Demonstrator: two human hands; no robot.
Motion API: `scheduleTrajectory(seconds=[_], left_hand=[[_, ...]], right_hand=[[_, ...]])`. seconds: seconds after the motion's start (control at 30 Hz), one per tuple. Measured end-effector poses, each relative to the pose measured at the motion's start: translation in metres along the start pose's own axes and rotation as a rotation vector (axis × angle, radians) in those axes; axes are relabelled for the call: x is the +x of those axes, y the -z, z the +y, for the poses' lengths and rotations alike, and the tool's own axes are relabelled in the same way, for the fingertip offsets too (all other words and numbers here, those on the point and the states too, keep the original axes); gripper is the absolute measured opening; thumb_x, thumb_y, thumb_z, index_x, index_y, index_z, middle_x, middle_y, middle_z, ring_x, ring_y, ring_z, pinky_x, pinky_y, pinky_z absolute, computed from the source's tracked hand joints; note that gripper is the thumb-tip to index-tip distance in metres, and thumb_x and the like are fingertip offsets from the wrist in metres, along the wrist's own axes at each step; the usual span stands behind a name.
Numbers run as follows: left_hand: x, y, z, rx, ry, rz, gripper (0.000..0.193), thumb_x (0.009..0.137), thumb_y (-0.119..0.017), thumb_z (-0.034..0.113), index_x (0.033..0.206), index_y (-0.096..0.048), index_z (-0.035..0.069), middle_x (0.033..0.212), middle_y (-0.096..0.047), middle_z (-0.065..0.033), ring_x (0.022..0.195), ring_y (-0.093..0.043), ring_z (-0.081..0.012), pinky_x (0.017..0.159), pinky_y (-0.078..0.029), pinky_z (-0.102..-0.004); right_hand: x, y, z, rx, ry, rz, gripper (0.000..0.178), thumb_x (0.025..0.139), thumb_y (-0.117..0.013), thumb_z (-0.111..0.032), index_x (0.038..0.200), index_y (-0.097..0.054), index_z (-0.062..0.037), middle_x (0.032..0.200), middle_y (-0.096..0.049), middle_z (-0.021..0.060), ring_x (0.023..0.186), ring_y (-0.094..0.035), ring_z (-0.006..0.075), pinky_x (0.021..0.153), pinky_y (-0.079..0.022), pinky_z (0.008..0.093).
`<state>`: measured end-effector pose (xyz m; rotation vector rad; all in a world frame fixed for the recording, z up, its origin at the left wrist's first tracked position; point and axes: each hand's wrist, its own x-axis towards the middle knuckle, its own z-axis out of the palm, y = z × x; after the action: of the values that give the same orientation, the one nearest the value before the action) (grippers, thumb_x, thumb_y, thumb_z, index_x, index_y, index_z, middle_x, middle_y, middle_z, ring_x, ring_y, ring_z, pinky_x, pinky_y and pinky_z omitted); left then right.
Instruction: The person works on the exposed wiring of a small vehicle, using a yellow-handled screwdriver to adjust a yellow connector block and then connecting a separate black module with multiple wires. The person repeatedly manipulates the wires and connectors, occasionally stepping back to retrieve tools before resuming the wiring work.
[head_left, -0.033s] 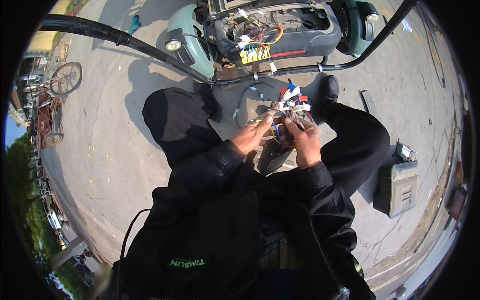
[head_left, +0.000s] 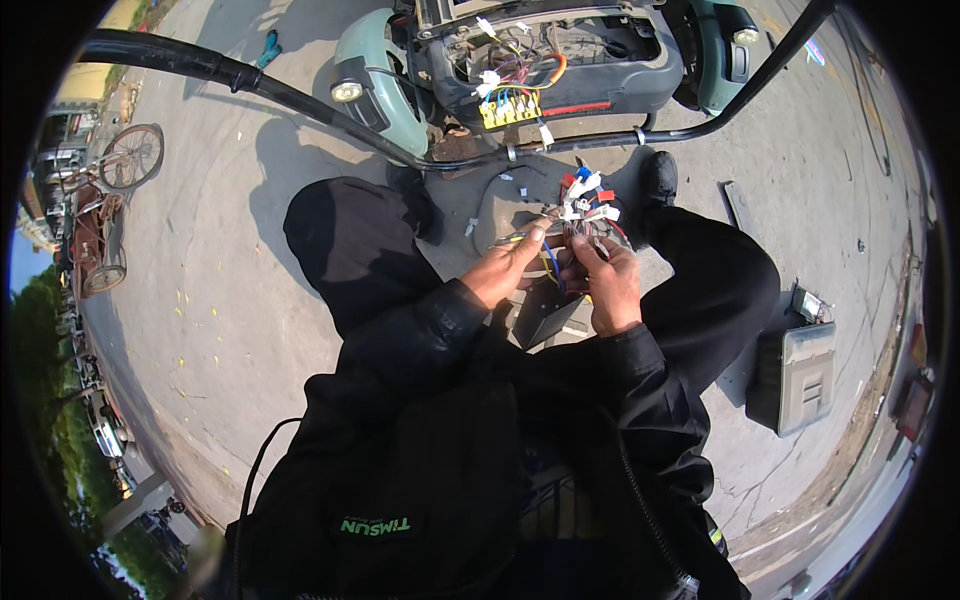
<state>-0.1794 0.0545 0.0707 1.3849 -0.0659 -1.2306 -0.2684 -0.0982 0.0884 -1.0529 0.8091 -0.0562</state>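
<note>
Between my knees I hold a bundle of wires (head_left: 552, 264) in several colours. Its far end fans out into plug connectors (head_left: 590, 200), mostly white with some red and blue. My left hand (head_left: 508, 270) pinches wires between thumb and fingers. Close beside it, my right hand (head_left: 612, 285) is closed on wires of the same bundle, the thumb pointing inward. Which single wires are gripped is too small to tell. Below the fingers sits a black box-shaped unit (head_left: 545, 315), partly hidden by my hands and clothing; the wires run toward it.
Ahead stands a green vehicle (head_left: 390, 85) with a black tube bar (head_left: 300, 112) across its front. A yellow connector block (head_left: 510, 108) with loose wires lies on it. To the right are a grey case (head_left: 805, 375) and a dark flat bar (head_left: 737, 205). A bicycle (head_left: 132, 158) stands far left.
</note>
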Motion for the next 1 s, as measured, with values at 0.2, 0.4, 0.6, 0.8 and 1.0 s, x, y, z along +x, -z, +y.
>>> scheduleTrajectory(seconds=[0.2, 0.4, 0.6, 0.8, 1.0], left_hand=[[0.077, 0.019, -0.03, -0.017, 0.251, 0.14, 0.034, 0.103, -0.054, 0.031, 0.123, -0.064, 0.006, 0.109, -0.069, -0.0039, 0.091, -0.066, -0.0154, 0.074, -0.053, -0.031], [0.095, 0.045, -0.041, 0.624, -0.273, -0.058, 0.033, 0.095, -0.065, 0.027, 0.117, -0.063, 0.002, 0.108, -0.068, -0.0071, 0.093, -0.064, -0.0158, 0.078, -0.053, -0.032], [0.109, 0.035, -0.016, -0.269, 0.329, 0.134, 0.072, 0.097, -0.05, 0.064, 0.127, -0.056, -0.001, 0.11, -0.067, -0.0093, 0.097, -0.067, -0.0161, 0.079, -0.056, -0.028], [0.132, 0.04, -0.034, -0.047, -0.264, 0.098, 0.043, 0.103, -0.051, 0.04, 0.122, -0.062, 0.004, 0.095, -0.063, -0.0009, 0.073, -0.058, -0.009, 0.062, -0.047, -0.0227], [0.152, 0.059, -0.039, 0.324, -0.15, 0.329, 0.027, 0.1, -0.055, 0.026, 0.101, -0.069, 0.003, 0.072, -0.058, 0.0025, 0.057, -0.05, -0.0063, 0.05, -0.038, -0.0228]], right_hand=[[0.002, -0.01, -0.001, -1.088, 0.792, -0.332, 0.014, 0.088, -0.064, -0.009, 0.098, -0.06, 0.0009, 0.084, -0.063, 0.0206, 0.08, -0.062, 0.0418, 0.071, -0.051, 0.0458], [0.049, -0.011, -0.004, -0.863, 0.508, -0.499, 0.029, 0.104, -0.053, -0.026, 0.103, -0.056, 0.0031, 0.091, -0.064, 0.0226, 0.086, -0.064, 0.0382, 0.076, -0.049, 0.0438], [0.114, -0.018, 0.006, 0.364, 0.043, -0.437, 0.036, 0.104, -0.056, -0.027, 0.121, -0.058, 0.0045, 0.129, -0.062, 0.0181, 0.117, -0.06, 0.0229, 0.104, -0.045, 0.0336], [0.126, -0.025, 0.022, 0.347, -0.068, -0.473, 0.022, 0.102, -0.061, -0.025, 0.102, -0.062, -0.0022, 0.088, -0.07, 0.0075, 0.065, -0.057, 0.012, 0.064, -0.048, 0.0256], [0.127, -0.042, 0.02, 0.116, 0.111, -0.265, 0.02, 0.102, -0.061, -0.025, 0.101, -0.062, -0.0041, 0.078, -0.069, 0.0025, 0.058, -0.048, 0.0049, 0.056, -0.04, 0.0209]])
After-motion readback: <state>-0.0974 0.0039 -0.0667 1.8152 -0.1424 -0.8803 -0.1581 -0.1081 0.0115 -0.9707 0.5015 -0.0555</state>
